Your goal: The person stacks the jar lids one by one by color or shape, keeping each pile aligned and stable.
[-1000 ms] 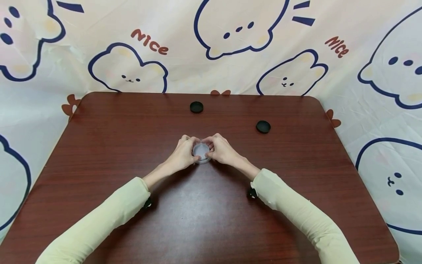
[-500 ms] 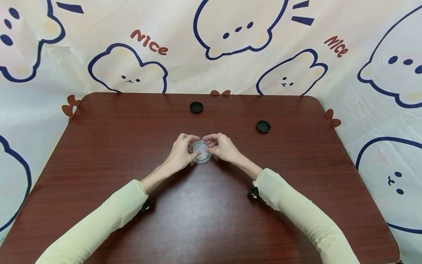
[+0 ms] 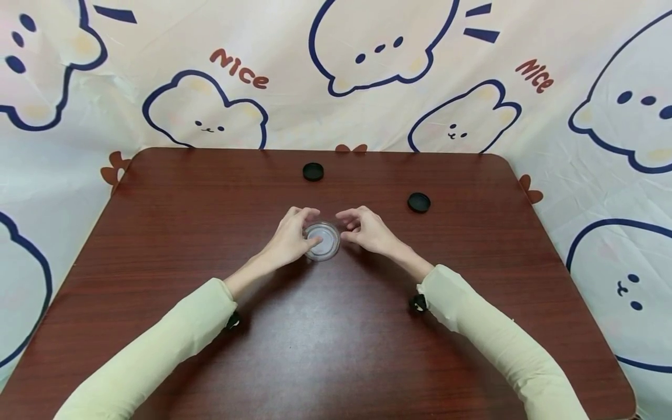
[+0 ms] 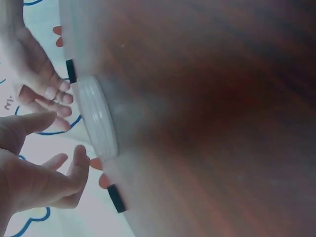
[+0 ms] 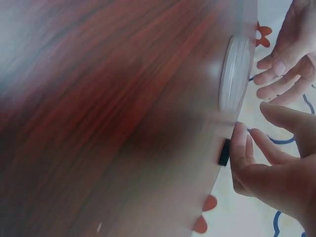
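Note:
A clear, shallow round dish (image 3: pixel 326 246), much like a petri dish, lies flat on the brown table (image 3: pixel 315 338). Stacked clear layers show along its side (image 4: pixel 98 118) in the left wrist view. My left hand (image 3: pixel 286 238) is at the dish's left side, thumb overlapping the rim in the head view; the left wrist view shows those fingers spread and above it. On the other side, my right hand (image 3: pixel 370 231) hovers just off the rim with thumb and fingers parted and nothing between them.
Two small black round caps, hollow side up, sit farther back: one black cap (image 3: pixel 313 171) near the back edge, the other black cap (image 3: pixel 419 202) to the right. Behind the table hangs a pale cloth (image 3: pixel 294 116) printed with cartoon figures.
Both hands were gathered round the dish, fingers on its rim. They have since loosened; my right hand has drawn away to the right, and the dish's top shows more fully.

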Action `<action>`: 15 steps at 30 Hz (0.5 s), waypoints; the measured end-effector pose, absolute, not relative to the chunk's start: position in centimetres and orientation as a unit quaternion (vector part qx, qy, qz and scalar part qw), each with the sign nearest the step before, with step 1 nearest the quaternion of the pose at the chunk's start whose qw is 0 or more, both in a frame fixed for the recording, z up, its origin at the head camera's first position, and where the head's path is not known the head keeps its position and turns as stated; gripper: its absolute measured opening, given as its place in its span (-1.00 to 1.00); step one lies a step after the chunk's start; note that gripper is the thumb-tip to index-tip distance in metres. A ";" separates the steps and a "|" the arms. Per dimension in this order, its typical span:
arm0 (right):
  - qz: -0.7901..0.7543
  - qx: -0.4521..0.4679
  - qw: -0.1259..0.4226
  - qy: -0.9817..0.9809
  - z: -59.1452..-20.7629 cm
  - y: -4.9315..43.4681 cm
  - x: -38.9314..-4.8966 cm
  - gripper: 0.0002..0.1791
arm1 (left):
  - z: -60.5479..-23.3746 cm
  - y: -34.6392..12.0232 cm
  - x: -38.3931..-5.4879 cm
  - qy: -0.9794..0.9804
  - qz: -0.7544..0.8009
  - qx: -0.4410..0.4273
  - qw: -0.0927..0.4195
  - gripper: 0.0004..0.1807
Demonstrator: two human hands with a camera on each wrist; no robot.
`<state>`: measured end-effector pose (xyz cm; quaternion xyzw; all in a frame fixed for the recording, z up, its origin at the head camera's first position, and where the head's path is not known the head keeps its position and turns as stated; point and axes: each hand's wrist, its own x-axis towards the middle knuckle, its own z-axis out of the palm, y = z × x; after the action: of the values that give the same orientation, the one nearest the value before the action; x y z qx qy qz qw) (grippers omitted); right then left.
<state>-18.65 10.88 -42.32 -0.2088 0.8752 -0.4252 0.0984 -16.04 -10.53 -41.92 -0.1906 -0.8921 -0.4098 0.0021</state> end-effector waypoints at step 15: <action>-0.381 -0.176 0.075 0.905 -41.7 17.7 -19.2 -0.57 | -41.2 -6.9 -18.0 -0.890 -0.410 -0.194 -0.039 -0.36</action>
<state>-19.16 17.66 -41.66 -0.1760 0.9045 -0.3812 0.0747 -18.02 -6.85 -41.24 -0.1942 -0.8901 -0.4104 -0.0391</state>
